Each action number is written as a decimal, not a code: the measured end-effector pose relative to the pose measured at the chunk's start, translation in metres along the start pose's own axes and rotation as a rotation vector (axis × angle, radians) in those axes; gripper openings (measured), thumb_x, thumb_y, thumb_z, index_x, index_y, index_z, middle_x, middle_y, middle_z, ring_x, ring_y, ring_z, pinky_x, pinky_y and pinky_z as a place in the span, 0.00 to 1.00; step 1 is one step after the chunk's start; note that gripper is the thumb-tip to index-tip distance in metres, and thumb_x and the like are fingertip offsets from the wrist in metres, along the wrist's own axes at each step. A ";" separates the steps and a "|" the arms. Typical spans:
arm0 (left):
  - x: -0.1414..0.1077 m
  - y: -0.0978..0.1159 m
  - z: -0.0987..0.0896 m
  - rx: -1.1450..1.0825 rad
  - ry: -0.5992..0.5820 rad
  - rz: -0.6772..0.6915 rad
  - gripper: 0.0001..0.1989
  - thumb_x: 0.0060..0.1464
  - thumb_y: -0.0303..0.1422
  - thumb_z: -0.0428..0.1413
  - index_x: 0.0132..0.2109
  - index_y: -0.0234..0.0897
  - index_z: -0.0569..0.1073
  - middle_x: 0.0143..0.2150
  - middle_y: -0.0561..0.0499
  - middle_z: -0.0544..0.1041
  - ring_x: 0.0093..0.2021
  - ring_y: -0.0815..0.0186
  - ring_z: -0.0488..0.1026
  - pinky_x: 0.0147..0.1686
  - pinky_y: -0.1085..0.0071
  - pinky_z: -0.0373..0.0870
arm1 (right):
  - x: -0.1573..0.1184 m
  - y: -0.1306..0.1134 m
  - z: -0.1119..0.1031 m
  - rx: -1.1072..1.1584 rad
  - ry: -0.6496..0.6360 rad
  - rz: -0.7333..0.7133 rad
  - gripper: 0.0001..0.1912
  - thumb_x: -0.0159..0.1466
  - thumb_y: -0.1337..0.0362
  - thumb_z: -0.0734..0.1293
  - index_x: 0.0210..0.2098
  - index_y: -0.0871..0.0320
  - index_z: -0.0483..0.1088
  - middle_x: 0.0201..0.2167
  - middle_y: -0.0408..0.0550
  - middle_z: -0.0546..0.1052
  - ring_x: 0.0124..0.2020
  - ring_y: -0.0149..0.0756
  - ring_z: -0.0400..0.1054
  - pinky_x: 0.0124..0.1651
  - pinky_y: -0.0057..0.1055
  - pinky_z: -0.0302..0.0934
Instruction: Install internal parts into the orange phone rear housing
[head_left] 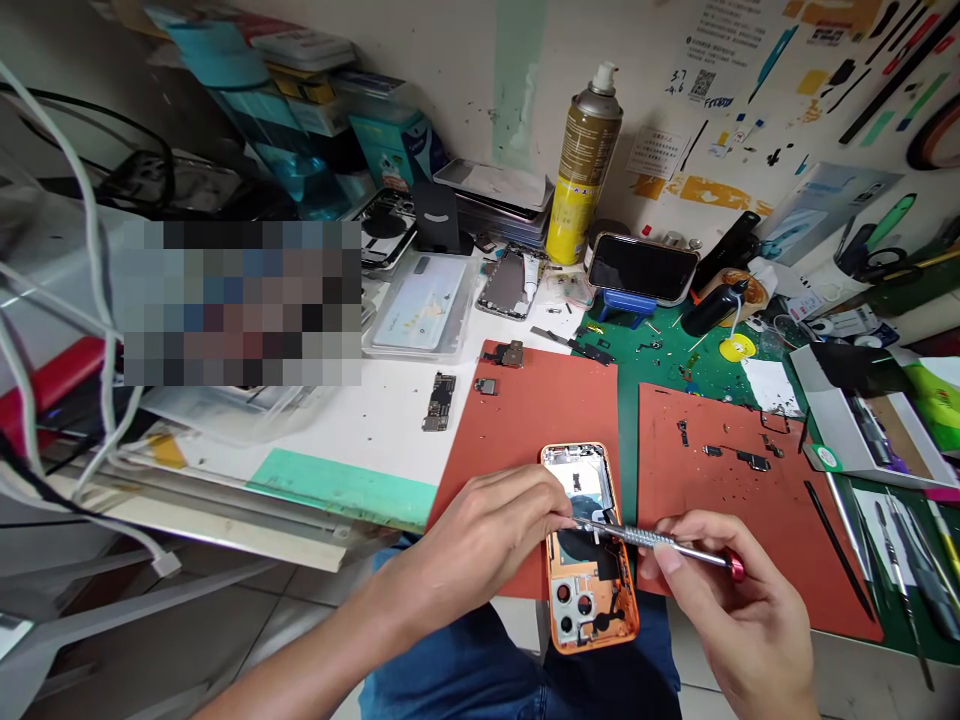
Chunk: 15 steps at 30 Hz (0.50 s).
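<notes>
An orange phone housing (592,600) lies open at the front edge of a red-brown mat (555,400), its inside facing up and its camera holes toward me. My right hand (739,600) grips a metal screwdriver (645,540) with a red end cap. The shaft reaches left across the housing. My left hand (502,530) is closed at the housing's left side, its thumb and fingertips pinched at the screwdriver's tip. Whether a tiny part is also between those fingertips cannot be made out.
A circuit board (439,402) lies left of the mat. A second red mat (720,500) holds several small parts and a black stick. Tweezers (892,550) are at the far right. Behind stand a spray can (585,165) and a propped phone (643,267).
</notes>
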<state>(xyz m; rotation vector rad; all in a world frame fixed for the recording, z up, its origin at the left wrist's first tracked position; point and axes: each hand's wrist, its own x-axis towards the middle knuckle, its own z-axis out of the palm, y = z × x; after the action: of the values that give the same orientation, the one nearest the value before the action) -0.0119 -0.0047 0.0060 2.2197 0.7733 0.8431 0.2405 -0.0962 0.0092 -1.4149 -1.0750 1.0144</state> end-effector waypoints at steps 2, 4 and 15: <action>0.000 0.000 0.000 0.014 -0.003 -0.005 0.10 0.78 0.30 0.50 0.47 0.37 0.76 0.41 0.51 0.80 0.39 0.66 0.79 0.39 0.68 0.76 | -0.002 -0.002 0.001 -0.070 0.004 -0.054 0.10 0.64 0.65 0.79 0.44 0.53 0.79 0.35 0.47 0.83 0.30 0.38 0.82 0.37 0.28 0.81; 0.000 0.001 0.001 0.035 -0.007 -0.004 0.10 0.78 0.30 0.50 0.47 0.37 0.76 0.41 0.51 0.81 0.40 0.65 0.79 0.39 0.68 0.77 | -0.003 -0.005 0.002 -0.161 0.006 -0.149 0.10 0.64 0.67 0.79 0.45 0.52 0.79 0.34 0.46 0.84 0.29 0.38 0.82 0.36 0.27 0.80; 0.000 0.005 0.000 0.158 -0.034 0.096 0.11 0.78 0.29 0.50 0.46 0.35 0.77 0.40 0.49 0.81 0.39 0.65 0.79 0.41 0.68 0.79 | -0.003 -0.012 -0.003 -0.430 -0.006 -0.397 0.09 0.63 0.64 0.79 0.43 0.51 0.83 0.37 0.47 0.87 0.33 0.39 0.84 0.40 0.25 0.81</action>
<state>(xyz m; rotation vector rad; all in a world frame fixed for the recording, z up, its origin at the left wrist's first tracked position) -0.0104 -0.0076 0.0100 2.4212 0.7452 0.8118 0.2419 -0.0993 0.0219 -1.4474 -1.5694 0.5176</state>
